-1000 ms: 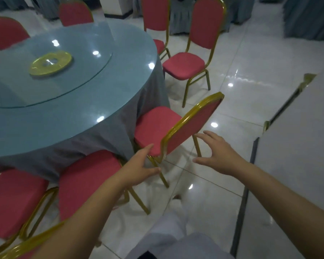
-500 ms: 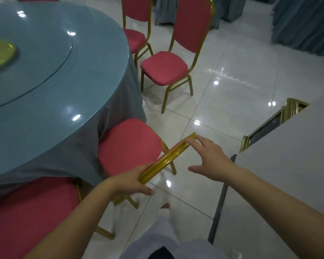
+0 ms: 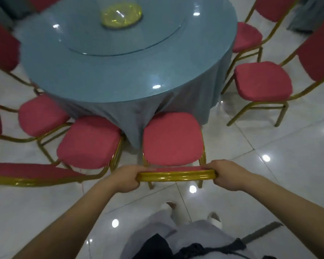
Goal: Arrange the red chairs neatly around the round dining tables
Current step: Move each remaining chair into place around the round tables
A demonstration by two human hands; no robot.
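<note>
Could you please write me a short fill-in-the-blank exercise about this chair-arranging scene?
1. The left hand and right hand both hold the top rail of one ____.
2. That chair's seat is coloured ____.
3. The table in front of it is ____ in shape.
4. The disc at the table's middle is ____.
Missing words: chair, red, round, yellow.

A glossy white tiled floor [image 3: 269, 184] is carrying a round table [image 3: 120, 75] draped in grey-blue cloth. On the tiles around it are standing a red chair [image 3: 172, 139] at six o'clock, seat touching the cloth, a second chair [image 3: 90, 141] at seven, a third chair [image 3: 41, 114] at eight, a fourth chair [image 3: 260, 81] at three and a fifth chair [image 3: 245, 36] at two. A glass turntable [image 3: 138, 38] is resting on the tabletop, a gold disc [image 3: 122, 14] sitting at its centre.
</note>
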